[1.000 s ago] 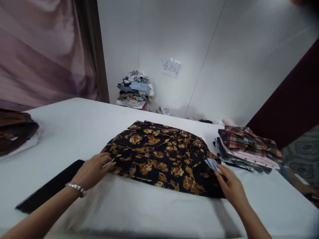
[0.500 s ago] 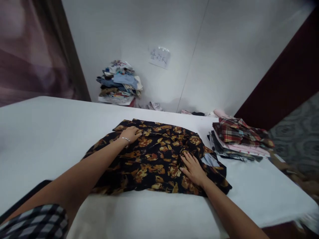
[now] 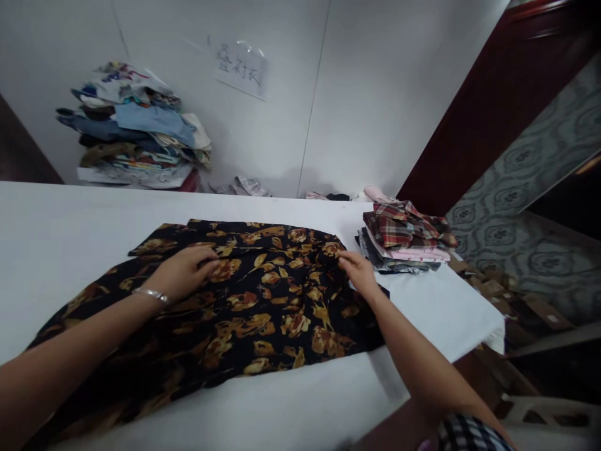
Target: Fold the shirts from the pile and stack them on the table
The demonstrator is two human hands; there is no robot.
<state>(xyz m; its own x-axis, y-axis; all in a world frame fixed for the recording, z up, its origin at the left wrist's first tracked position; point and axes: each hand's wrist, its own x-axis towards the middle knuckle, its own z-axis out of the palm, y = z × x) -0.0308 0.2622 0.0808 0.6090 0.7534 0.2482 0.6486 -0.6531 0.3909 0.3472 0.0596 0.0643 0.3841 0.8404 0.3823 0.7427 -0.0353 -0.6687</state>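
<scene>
A black shirt (image 3: pixel 263 300) with a brown and gold floral print lies spread on the white table. My left hand (image 3: pixel 190 269), with a bracelet at the wrist, rests on its left part; the fingers are bent and the thumb stands apart from them. At the shirt's upper right corner my right hand (image 3: pixel 359 272) pinches the fabric edge between thumb and fingers. Some gathered folds run down the cloth beside the right hand.
Folded clothes topped by a red plaid shirt (image 3: pixel 408 225) are stacked at the table's right. Against the wall rises a tall clothes pile (image 3: pixel 141 128). A handwritten sign (image 3: pixel 241 70) hangs there. Cardboard boxes (image 3: pixel 539 310) stand on the floor at right.
My right hand has gone from lying flat on the shirt to pinching its upper right edge. My left hand has bent its fingers. The view has shifted right and closer.
</scene>
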